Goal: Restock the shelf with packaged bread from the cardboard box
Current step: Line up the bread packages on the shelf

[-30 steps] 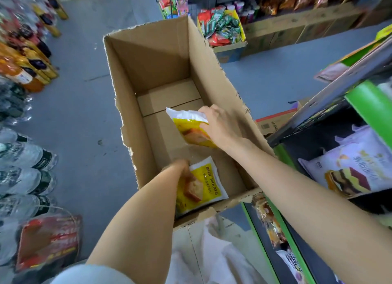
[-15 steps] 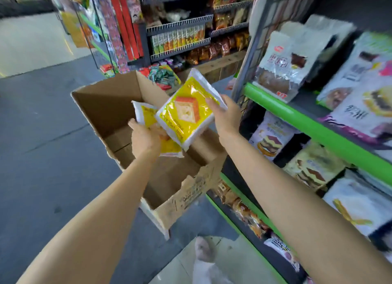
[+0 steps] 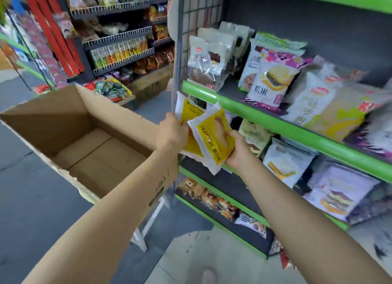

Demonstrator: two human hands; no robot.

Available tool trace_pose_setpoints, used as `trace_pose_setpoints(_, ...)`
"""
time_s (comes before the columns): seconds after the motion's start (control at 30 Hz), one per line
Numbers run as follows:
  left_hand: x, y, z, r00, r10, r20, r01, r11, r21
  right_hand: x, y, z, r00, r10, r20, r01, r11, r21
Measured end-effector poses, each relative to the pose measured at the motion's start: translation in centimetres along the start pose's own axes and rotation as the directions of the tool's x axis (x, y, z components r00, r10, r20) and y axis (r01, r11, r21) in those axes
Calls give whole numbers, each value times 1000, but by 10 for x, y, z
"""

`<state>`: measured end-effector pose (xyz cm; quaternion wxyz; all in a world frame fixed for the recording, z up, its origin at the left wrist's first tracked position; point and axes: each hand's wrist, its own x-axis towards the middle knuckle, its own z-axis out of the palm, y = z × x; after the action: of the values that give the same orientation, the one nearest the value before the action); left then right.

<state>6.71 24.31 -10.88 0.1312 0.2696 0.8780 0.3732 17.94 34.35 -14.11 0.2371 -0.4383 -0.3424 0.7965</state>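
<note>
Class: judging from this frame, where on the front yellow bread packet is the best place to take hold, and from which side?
Grip the front yellow bread packet at its lower right edge, coming from below, as the right hand does. It is flat, soft and tilted; an edge grip probably avoids squashing the bread.

I see both hands raised at the middle of the frame, in front of the green-edged shelf [image 3: 250,112] that fills the right side. My left hand [image 3: 172,133] grips one yellow bread packet [image 3: 189,112] by its side, and my right hand [image 3: 237,150] holds a second yellow packet [image 3: 214,138] from below; the second overlaps the first. The open cardboard box [image 3: 70,118] sits left of centre, its bottom flaps bare. Assorted bagged breads [image 3: 273,80] crowd the shelf tiers on the right. Wire racks of snacks [image 3: 118,52] line the upper left.
</note>
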Motion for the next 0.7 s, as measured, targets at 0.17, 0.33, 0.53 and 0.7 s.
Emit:
trace_pose_setpoints(0.17,17,-15,70,973,-81,214,111,985,-133,27,-2,-58,898,-141,-418,75,982,-171)
trace_pose_setpoints(0.33,71,-21,123,969,-15,247,103,934,-344,57,-14,-87,823,-370,-432,184,892,-413)
trace_pose_setpoints(0.53,131,-28,171,950,150,273,-29,915,-402,92,-13,-103,802,-453,-391,193,814,-547)
trace_pose_setpoints(0.7,167,-53,192,947,107,302,-56,983,-174,114,-9,-106,794,-447,-412,156,805,-572)
